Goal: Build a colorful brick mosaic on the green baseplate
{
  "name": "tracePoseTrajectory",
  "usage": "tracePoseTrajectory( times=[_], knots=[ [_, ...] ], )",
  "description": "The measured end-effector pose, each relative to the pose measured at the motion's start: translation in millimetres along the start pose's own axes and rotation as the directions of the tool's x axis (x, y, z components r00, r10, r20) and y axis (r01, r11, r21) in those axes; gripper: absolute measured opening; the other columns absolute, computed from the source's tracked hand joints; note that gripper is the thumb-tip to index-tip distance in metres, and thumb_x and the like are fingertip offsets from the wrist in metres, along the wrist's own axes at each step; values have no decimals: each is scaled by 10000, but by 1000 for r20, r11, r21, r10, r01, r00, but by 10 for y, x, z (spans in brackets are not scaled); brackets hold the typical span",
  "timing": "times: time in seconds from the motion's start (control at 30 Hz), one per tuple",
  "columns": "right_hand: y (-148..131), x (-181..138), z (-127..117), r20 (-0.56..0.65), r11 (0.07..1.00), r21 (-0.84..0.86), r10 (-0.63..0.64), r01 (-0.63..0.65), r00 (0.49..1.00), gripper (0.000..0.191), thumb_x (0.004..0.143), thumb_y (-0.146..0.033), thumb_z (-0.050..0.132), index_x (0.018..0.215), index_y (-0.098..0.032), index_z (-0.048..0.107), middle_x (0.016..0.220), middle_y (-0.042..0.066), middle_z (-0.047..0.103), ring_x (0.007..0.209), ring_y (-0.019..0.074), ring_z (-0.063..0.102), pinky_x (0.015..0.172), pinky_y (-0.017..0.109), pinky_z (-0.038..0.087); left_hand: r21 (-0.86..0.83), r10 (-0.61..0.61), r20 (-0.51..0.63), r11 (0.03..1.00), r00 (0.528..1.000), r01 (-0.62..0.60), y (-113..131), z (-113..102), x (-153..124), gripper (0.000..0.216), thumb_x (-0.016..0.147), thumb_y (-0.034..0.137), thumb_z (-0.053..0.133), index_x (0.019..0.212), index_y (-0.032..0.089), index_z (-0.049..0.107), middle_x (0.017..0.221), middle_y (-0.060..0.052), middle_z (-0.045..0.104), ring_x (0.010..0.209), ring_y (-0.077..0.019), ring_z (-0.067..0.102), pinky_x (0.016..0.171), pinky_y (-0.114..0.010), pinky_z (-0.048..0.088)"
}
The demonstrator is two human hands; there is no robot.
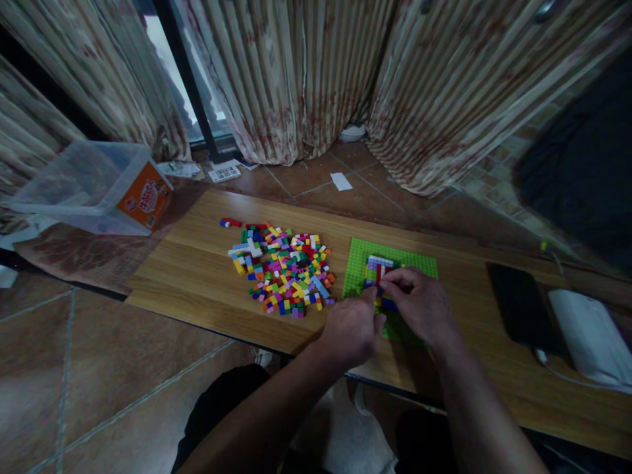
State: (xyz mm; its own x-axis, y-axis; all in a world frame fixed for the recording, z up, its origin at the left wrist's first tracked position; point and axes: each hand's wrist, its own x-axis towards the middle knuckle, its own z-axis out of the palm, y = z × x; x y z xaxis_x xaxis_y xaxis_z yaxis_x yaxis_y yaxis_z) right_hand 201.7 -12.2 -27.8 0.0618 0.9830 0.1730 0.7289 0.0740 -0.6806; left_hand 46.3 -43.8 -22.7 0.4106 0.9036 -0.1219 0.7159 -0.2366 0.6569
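Note:
A green baseplate point(358, 260) lies on the wooden table, bearing a small structure of toy bricks point(380, 263) in white, lavender, red, blue and yellow. Over the structure's near right side is my right hand point(419, 303), thumb and fingertips pinched together; whatever is between them is hidden or too small to make out. My left hand point(351, 329) reaches in from the left with its index finger stretched to the structure's left edge and the other fingers curled. Both hands cover part of the structure. To the left spreads a loose pile of colourful bricks point(286, 266).
A clear plastic box point(99, 191) with an orange label stands beyond the table's left end. At the right of the wooden table point(197, 263) lie a black phone-like slab point(523, 306) and a white device point(590, 336) with a cable. Curtains point(306, 79) hang behind.

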Motion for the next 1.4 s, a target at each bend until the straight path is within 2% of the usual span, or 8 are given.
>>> tracePoseTrajectory(
  times=[0.2, 0.4, 0.53, 0.83, 1.1, 1.27, 1.33, 1.4],
  knots=[
    [119, -12, -40, 6, 989, 127, 79, -79, 997, 186, 805, -376, 637, 840, -211, 716, 850, 39, 728, 764, 204, 665, 725, 348, 506, -52, -6, -15, 999, 1000, 5, -54, -2, -25, 476, 923, 325, 446, 1357, 141, 512, 957, -120, 735, 874, -269, 690, 809, -390, 538],
    [88, -12, -31, 66, 986, 142, 81, -89, 995, 205, 789, -388, 661, 848, -196, 705, 836, 42, 715, 755, 196, 661, 738, 353, 505, 25, 26, -36, 999, 999, -25, -25, 50, -68, 470, 925, 296, 433, 1364, 139, 491, 992, -128, 737, 903, -281, 698, 823, -410, 540],
    [80, -3, -36, 87, 987, 133, 84, -95, 993, 204, 769, -391, 674, 829, -198, 696, 814, 34, 705, 740, 191, 652, 730, 348, 496, 91, 30, -32, 995, 999, -27, 2, 64, -70, 460, 929, 297, 423, 1354, 131, 483, 1049, -143, 730, 922, -277, 702, 814, -393, 547],
    [155, 19, -9, 90, 995, 52, 75, -80, 993, 202, 741, -386, 693, 829, -204, 689, 802, 33, 699, 718, 190, 644, 703, 345, 498, 164, 46, -12, 985, 999, -44, 26, 48, -68, 456, 925, 284, 420, 1344, 106, 455, 964, -123, 742, 849, -266, 715, 739, -375, 570],
    [180, 29, -31, 78, 997, 25, 67, -69, 995, 216, 734, -421, 696, 810, -219, 710, 804, 30, 715, 722, 206, 658, 678, 343, 494, 91, 36, -15, 995, 999, -34, 58, 13, -75, 425, 912, 289, 448, 1288, 100, 511, 953, -141, 747, 854, -297, 720, 740, -412, 579],
    [10, -36, 26, -76, 995, 94, 48, -40, 996, 198, 807, -406, 642, 832, -222, 710, 830, 26, 720, 738, 195, 663, 691, 319, 500, -135, 23, -231, 989, 973, -56, -63, -107, -34, 352, 916, 297, 483, 1225, 181, 605, 974, -90, 752, 857, -239, 709, 797, -362, 561],
    [-115, -98, 78, -64, 988, 150, -25, 35, 998, 192, 834, -399, 632, 859, -223, 704, 852, 22, 716, 755, 184, 661, 712, 307, 502, -277, -35, -361, 958, 932, -71, -196, -236, 7, 307, 912, 282, 499, 1166, 190, 645, 940, -66, 751, 808, -193, 694, 775, -309, 549],
    [-245, -169, 148, 6, 983, 152, -105, 103, 994, 172, 859, -377, 620, 863, -226, 702, 860, 17, 714, 760, 175, 655, 708, 296, 495, -412, -138, -496, 906, 857, -92, -363, -403, 52, 267, 900, 258, 517, 1095, 168, 674, 910, -64, 743, 740, -163, 668, 728, -279, 533]
  ],
)
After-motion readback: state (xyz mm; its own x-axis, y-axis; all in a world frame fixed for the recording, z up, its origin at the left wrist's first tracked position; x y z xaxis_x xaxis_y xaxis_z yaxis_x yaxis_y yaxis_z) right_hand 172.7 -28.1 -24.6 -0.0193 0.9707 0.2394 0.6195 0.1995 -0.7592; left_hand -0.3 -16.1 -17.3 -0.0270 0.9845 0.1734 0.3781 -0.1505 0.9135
